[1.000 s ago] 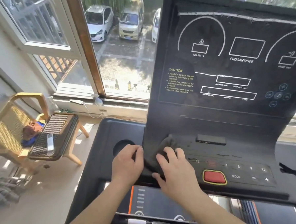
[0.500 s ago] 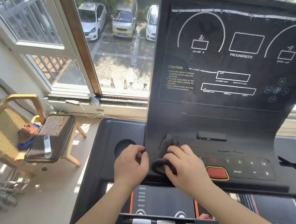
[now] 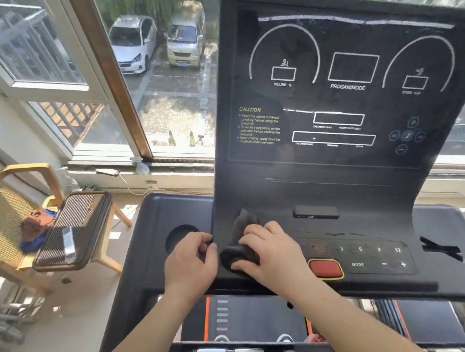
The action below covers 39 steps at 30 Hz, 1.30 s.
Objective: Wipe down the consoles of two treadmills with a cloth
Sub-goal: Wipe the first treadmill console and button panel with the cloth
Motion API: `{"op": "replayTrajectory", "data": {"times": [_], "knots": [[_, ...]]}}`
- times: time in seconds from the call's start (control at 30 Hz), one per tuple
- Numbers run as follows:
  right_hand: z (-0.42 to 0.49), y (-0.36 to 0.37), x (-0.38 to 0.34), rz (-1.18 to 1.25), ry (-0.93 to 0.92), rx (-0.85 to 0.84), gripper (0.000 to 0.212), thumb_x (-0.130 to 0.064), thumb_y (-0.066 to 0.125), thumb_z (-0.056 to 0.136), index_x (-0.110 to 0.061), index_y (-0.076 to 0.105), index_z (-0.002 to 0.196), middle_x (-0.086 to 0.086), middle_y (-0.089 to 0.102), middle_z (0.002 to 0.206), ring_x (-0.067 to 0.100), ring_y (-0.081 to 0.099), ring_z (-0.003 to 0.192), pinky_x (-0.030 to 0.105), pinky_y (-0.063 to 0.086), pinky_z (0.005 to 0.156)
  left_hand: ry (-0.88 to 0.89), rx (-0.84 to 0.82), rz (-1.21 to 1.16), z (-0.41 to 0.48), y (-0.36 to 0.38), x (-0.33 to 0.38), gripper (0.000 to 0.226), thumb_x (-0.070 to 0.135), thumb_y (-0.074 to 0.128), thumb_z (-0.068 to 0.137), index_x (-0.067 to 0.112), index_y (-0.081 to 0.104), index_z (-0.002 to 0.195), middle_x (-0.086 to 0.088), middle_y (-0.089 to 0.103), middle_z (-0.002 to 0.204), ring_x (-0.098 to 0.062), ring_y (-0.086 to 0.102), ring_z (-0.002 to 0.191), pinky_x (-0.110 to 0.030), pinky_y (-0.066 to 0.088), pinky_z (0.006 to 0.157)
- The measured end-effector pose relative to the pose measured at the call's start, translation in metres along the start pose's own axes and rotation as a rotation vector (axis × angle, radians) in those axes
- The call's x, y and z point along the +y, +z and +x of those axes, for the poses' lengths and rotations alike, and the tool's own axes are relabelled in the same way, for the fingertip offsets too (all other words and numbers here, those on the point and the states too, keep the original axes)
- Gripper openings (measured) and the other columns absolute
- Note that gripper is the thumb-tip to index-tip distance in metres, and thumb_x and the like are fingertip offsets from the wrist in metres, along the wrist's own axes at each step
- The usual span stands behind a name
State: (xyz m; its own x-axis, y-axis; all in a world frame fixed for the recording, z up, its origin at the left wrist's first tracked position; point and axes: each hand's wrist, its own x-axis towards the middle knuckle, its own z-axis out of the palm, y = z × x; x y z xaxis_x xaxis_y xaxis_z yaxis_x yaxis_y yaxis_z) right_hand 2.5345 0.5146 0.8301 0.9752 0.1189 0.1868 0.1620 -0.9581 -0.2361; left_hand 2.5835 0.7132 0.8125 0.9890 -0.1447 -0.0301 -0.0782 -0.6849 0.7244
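1. The left hand (image 3: 188, 261) sits at the left edge of the console (image 3: 334, 186), fingers curled and pressed together around that edge just right of the round cup recess (image 3: 179, 236). It holds no cloth and reads as a brace.

2. The cloth (image 3: 240, 240), dark and bunched, lies on the lower left of the console's sloping button deck, right beside the left hand. One crumpled end stands up toward the screen; the rolled lower end is nearest the person. Its long axis therefore runs roughly up the slope, away from the person, tilted slightly to the right at the top.

3. The right hand (image 3: 273, 254) lies flat over the cloth's lower part, fingers loosely spread and pointing left, pressing it onto the deck rather than pinching it.

4. Further right, the red button (image 3: 325, 269) and the number keys (image 3: 370, 249) show pale smears above them. The upright display panel (image 3: 353, 88) carries streaks near its top edge.

5. My judgement is that the task is at an early stage. Wiping is under way in the lower left corner only, while the rest of the deck and the display look unfinished. A second treadmill's console is not in view, so it appears to remain entirely.
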Motion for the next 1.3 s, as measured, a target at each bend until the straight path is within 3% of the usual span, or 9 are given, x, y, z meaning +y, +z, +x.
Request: {"op": "replayTrajectory", "data": {"times": [0.13,0.37,0.53,0.67,0.83,0.9,1.03,1.1,1.3], "knots": [[-0.011,-0.019,0.037,0.035,0.047,-0.021,0.046,-0.051,0.062,0.086,-0.029,0.068,0.126,-0.016,0.069,0.121,0.023,0.059,0.098,0.038,0.061,0.074,-0.110,0.014,-0.079,0.006,-0.001,0.014,0.012,0.027,0.064,0.098,0.034,0.069,0.089,0.016,0.070,0.081,-0.005,0.065,0.080,-0.033,0.055,0.074],[-0.046,-0.037,0.081,-0.050,0.043,0.005,0.033,-0.036,0.053,0.087,-0.032,0.072,0.114,-0.017,0.069,0.113,0.024,0.056,0.085,0.039,0.056,0.061,0.052,-0.068,-0.182,0.005,0.045,0.085,0.016,0.024,0.062,0.098,0.034,0.069,0.088,0.016,0.069,0.082,-0.007,0.064,0.080,-0.032,0.055,0.075],[-0.091,-0.067,0.137,-0.098,0.222,0.022,0.027,-0.025,0.077,0.082,-0.031,0.075,0.108,-0.018,0.070,0.112,0.022,0.058,0.085,0.032,0.054,0.056,0.090,-0.144,-0.107,-0.005,0.081,0.119,0.015,0.027,0.060,0.098,0.032,0.069,0.087,0.014,0.068,0.079,-0.008,0.063,0.079,-0.031,0.053,0.075],[-0.128,-0.082,0.190,-0.117,0.480,0.049,0.025,-0.017,0.078,0.083,-0.029,0.076,0.106,-0.016,0.071,0.113,0.026,0.056,0.092,0.035,0.055,0.061,0.102,-0.175,-0.121,-0.018,0.100,0.131,0.013,0.024,0.064,0.097,0.030,0.072,0.088,0.015,0.069,0.080,-0.007,0.063,0.079,-0.031,0.053,0.075],[-0.107,-0.060,0.159,-0.191,0.750,0.223,0.010,-0.015,0.077,0.080,-0.011,0.071,0.087,0.007,0.069,0.093,0.038,0.054,0.082,0.038,0.047,0.054,0.101,-0.152,-0.134,-0.030,0.104,0.131,0.014,0.022,0.066,0.096,0.029,0.073,0.087,0.016,0.070,0.079,-0.006,0.063,0.078,-0.033,0.055,0.075],[-0.092,-0.054,0.132,-0.151,0.693,0.228,0.011,-0.023,0.075,0.082,-0.014,0.071,0.086,0.005,0.067,0.093,0.035,0.055,0.082,0.038,0.048,0.053,0.114,-0.137,-0.123,-0.031,0.105,0.133,0.014,0.022,0.066,0.096,0.030,0.073,0.087,0.017,0.070,0.079,-0.005,0.064,0.079,-0.032,0.055,0.075],[-0.099,-0.056,0.126,-0.053,0.323,0.149,0.026,-0.037,0.056,0.085,-0.024,0.075,0.099,-0.007,0.069,0.101,0.027,0.057,0.084,0.039,0.054,0.057,0.144,-0.150,-0.117,-0.036,0.117,0.146,0.014,0.022,0.068,0.095,0.032,0.074,0.088,0.020,0.070,0.080,-0.004,0.065,0.079,-0.033,0.056,0.075],[-0.116,-0.062,0.154,-0.077,0.327,0.137,0.026,-0.038,0.058,0.086,-0.026,0.076,0.102,-0.009,0.070,0.104,0.027,0.057,0.083,0.040,0.054,0.060,0.170,-0.193,-0.126,-0.040,0.128,0.156,0.014,0.021,0.068,0.095,0.032,0.073,0.087,0.021,0.071,0.081,-0.004,0.065,0.079,-0.034,0.056,0.076],[-0.154,-0.094,0.244,-0.028,0.899,0.200,0.022,-0.036,0.059,0.098,-0.023,0.073,0.109,0.000,0.066,0.119,0.036,0.052,0.102,0.040,0.047,0.072,0.227,-0.273,-0.158,-0.052,0.161,0.190,0.013,0.023,0.065,0.095,0.030,0.072,0.086,0.017,0.069,0.077,-0.006,0.064,0.075,-0.034,0.055,0.073]]}}
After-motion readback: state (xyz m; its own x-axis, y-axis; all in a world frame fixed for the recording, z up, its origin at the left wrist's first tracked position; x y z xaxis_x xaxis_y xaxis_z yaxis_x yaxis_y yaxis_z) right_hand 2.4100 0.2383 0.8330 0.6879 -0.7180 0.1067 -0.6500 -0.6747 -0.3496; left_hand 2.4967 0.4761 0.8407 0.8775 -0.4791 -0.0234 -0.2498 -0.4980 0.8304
